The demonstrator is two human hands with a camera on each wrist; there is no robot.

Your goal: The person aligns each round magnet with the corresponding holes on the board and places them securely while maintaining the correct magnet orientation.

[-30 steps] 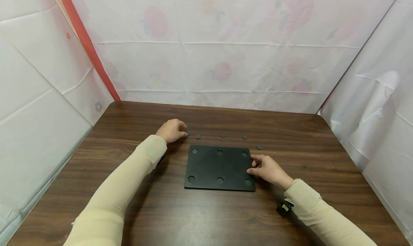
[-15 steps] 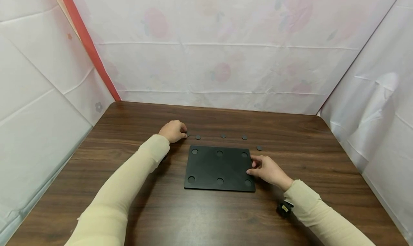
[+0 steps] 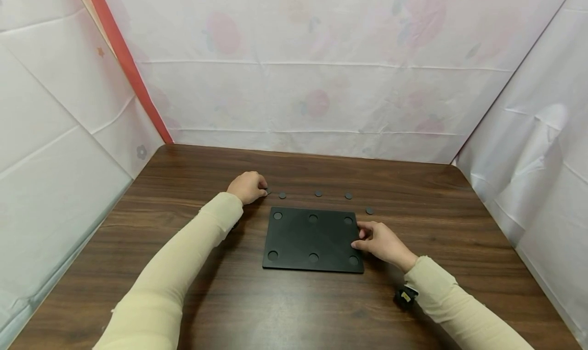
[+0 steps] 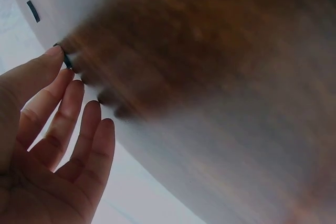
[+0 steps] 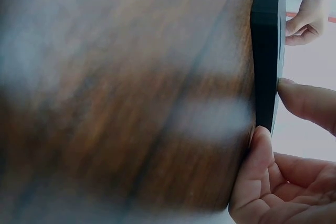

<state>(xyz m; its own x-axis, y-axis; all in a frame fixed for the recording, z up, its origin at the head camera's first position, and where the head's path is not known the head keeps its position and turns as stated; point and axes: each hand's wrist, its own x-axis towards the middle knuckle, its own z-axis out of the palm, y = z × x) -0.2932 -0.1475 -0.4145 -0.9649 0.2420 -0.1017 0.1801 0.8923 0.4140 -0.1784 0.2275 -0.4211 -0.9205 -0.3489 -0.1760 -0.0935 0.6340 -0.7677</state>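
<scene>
My left hand [image 3: 247,188] is beyond the board's far left corner, low over the table. Its thumb and fingertips pinch a small thin dark disc [image 4: 67,61], which sits tilted with one edge up; the other fingers extend loosely. A flat black rectangular board [image 3: 312,238] with several shallow round recesses lies mid-table. At its right edge, my right hand [image 3: 383,244] holds it, thumb on the top face and curled fingers against the side, as the right wrist view shows. Behind the board lie more discs, among them a disc [image 3: 282,195] nearest the left hand.
The discs continue rightward in a loose row, with one disc [image 3: 318,193] behind the board's middle and another disc [image 3: 369,210] off its far right corner. The brown wooden table [image 3: 312,309] runs back to a white patterned curtain [image 3: 285,95]; white cloth hangs at both sides.
My left hand has shifted slightly to the right, and the disc at its fingertips now shows tilted. The right hand and the board have stayed in place.
</scene>
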